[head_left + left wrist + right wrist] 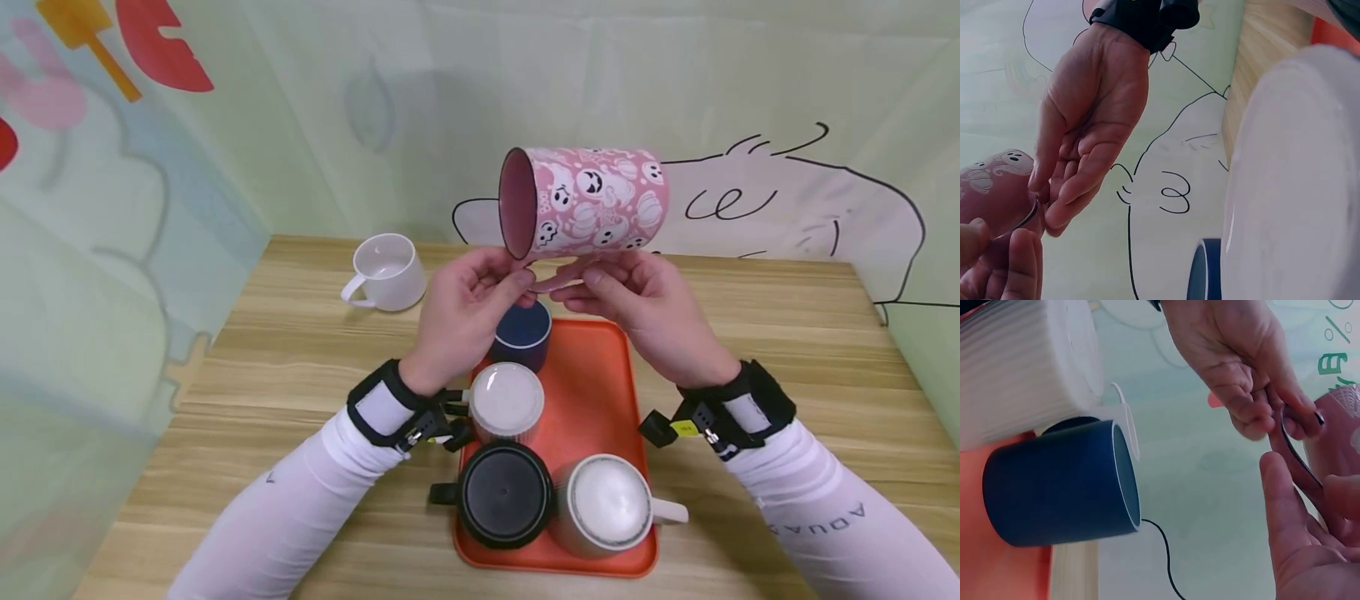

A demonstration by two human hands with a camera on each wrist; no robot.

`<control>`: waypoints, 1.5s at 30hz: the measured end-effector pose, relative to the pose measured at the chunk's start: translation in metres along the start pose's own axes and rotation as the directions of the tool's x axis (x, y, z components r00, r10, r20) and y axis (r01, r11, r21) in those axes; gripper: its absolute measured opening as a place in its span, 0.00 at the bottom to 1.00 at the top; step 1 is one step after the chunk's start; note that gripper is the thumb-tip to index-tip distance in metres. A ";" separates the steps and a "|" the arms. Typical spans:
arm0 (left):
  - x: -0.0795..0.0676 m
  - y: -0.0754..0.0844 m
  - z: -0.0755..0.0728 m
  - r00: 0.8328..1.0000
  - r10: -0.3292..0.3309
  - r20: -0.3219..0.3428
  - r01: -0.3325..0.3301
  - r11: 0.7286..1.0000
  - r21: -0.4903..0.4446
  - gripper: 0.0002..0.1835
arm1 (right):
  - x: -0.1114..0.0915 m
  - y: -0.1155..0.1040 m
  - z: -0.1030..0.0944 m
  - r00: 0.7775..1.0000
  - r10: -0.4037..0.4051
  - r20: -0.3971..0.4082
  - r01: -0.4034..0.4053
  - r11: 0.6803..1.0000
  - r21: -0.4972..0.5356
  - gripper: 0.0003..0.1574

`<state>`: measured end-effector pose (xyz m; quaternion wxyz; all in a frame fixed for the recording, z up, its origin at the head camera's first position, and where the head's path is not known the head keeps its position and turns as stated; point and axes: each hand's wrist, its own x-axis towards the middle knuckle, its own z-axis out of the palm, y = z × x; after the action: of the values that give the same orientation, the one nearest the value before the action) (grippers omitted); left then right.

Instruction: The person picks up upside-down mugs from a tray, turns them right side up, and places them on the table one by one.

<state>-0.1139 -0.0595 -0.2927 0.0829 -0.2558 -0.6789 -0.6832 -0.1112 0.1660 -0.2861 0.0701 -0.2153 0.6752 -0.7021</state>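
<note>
A pink mug (592, 200) with white ghosts and pumpkins is held up on its side over the far end of the tray, its mouth facing left and its handle (562, 275) hanging below. My left hand (476, 308) pinches the handle at the rim end between thumb and fingers. From the other side, my right hand (648, 304) pinches the same handle, thumb on the near face. In the right wrist view, a dark line runs along the edge of the handle (1300, 456). The left wrist view shows only part of the mug (991, 187).
Below sits an orange tray (592, 375) bearing a navy mug (525, 333), a white ribbed mug (506, 404), a black mug (505, 494) and a white mug (607, 504). Another white mug (386, 271) stands on the wooden table (300, 350), left of the tray. A printed curtain (420, 108) hangs behind.
</note>
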 end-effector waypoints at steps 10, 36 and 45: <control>-0.001 -0.003 -0.020 0.998 -0.001 -0.066 0.002 1.000 0.014 0.08 | -0.012 -0.001 -0.018 1.000 0.024 -0.011 -0.026 0.981 -0.193 0.28; -0.012 -0.012 -0.083 0.980 0.020 -0.198 0.078 0.876 0.475 0.11 | -0.058 -0.001 -0.064 0.978 -0.202 -0.045 0.103 0.666 -0.739 0.31; -0.014 -0.022 -0.093 0.973 0.034 -0.226 0.112 0.791 0.601 0.11 | -0.072 0.010 -0.080 0.985 -0.175 0.011 0.097 0.490 -0.866 0.34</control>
<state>-0.1344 -0.1510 -0.3135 0.2232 -0.1220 -0.8541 -0.4538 -0.0801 0.2671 -0.3104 -0.1287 -0.2465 0.9180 -0.2827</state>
